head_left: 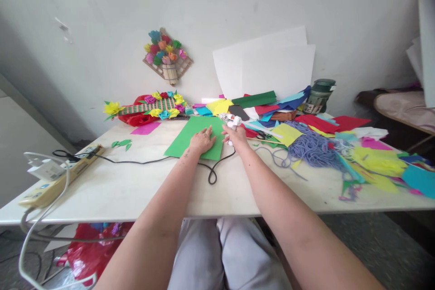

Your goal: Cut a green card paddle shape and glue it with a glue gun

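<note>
Green sheet (186, 132) lies under spread left hand (203, 140); right hand (237, 137) seemingly grips glue gun (233, 120).

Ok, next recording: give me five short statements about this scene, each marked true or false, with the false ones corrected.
1. The left hand lies on the green sheet. True.
2. The right hand holds scissors. False: the right hand holds a white glue gun.
3. In the picture, the tangled yarn lies to the right of the green sheet. True.
4. The power strip is at the picture's right end of the table. False: the power strip is at the left end.
5. A flower decoration hangs on the wall. True.
</note>
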Motion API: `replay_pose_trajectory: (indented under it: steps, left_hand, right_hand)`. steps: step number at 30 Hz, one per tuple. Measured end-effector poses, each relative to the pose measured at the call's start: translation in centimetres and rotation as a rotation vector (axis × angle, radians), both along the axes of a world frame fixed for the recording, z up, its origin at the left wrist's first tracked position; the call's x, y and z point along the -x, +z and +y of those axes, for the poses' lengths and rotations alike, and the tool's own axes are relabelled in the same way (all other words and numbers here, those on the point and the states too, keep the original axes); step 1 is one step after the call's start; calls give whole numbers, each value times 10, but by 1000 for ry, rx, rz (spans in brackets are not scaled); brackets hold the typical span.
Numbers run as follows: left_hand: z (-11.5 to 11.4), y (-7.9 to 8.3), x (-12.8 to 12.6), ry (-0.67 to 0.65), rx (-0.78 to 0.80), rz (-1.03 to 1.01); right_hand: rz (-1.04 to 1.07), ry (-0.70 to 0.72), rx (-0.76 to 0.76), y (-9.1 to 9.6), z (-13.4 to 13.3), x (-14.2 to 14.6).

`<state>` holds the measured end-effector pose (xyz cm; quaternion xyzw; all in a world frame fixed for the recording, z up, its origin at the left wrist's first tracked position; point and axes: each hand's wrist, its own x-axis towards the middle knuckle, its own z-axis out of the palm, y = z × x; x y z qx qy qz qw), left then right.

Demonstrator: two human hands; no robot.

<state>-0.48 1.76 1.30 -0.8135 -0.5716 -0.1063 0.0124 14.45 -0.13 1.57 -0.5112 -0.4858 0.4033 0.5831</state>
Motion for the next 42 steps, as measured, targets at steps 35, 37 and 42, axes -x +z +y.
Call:
replay_pose_trajectory:
  steps: [35,37,42]
  left_hand:
    - [-10,-8,-1,85,-326,128]
    - [-9,-9,-1,83,-290,119]
    - [-7,-10,0,84,-200,83]
  right_hand:
    - [79,-38,0,3,-2,1]
    - [78,-39,-10,3,-2,1]
    - [68,-40,-24,1,-1,1]
